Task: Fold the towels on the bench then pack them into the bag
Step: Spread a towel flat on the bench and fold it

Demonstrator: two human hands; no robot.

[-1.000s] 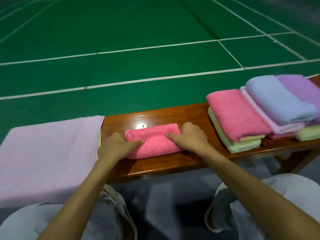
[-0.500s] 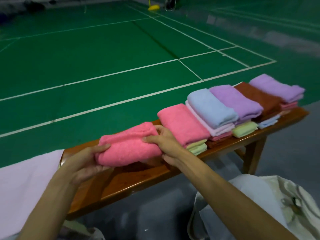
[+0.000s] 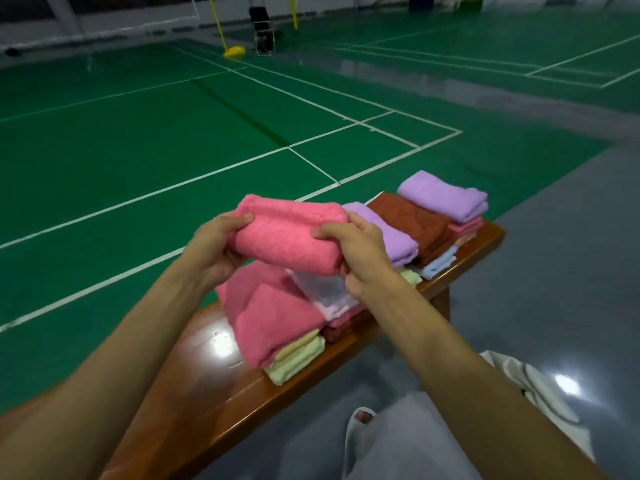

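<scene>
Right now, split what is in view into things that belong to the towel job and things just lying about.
Job:
- folded pink terry towel, held by left grip and right grip
- stacked pink folded towel
- folded lilac towel
- brown wooden bench
- white cloth bag

Lying about:
- yellow post base
- dark stand beside it

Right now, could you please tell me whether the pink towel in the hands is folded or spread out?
Folded: the pink towel is a compact layered bundle, gripped at its ends by the left hand and right hand.
</scene>
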